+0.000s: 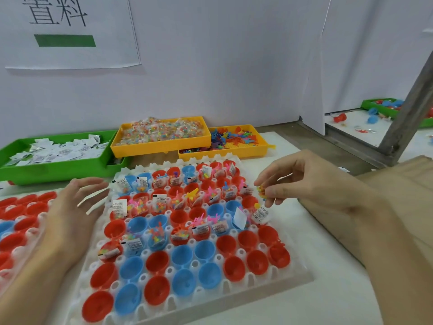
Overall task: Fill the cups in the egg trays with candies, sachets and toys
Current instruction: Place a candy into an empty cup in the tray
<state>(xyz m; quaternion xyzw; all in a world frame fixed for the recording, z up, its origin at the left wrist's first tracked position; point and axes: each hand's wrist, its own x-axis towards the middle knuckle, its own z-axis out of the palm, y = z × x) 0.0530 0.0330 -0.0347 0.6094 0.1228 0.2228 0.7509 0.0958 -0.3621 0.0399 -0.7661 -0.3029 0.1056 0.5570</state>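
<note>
Head view, my log: left hand (68, 212) blurred, fingers spread, released, holding nothing, between 2nd tray (14, 233) (cut off left) and main egg tray (297, 275). Right hand (311, 184) pinches candy pack (262, 191) over tray's right edge. Bins at far side: 1 green (14, 170), 2 yellow (161, 148). Near rows: cups unfilled.

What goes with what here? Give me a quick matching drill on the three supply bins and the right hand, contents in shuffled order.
Things:
1. green bin
2. rear yellow bin
3. right yellow bin
4. right hand

Contents:
A. loose coloured plastic toys
B. clear candy packets
C. white sachets
D. one small candy packet, pinched over the egg tray

Pairs: 1-C, 2-B, 3-A, 4-D
</note>
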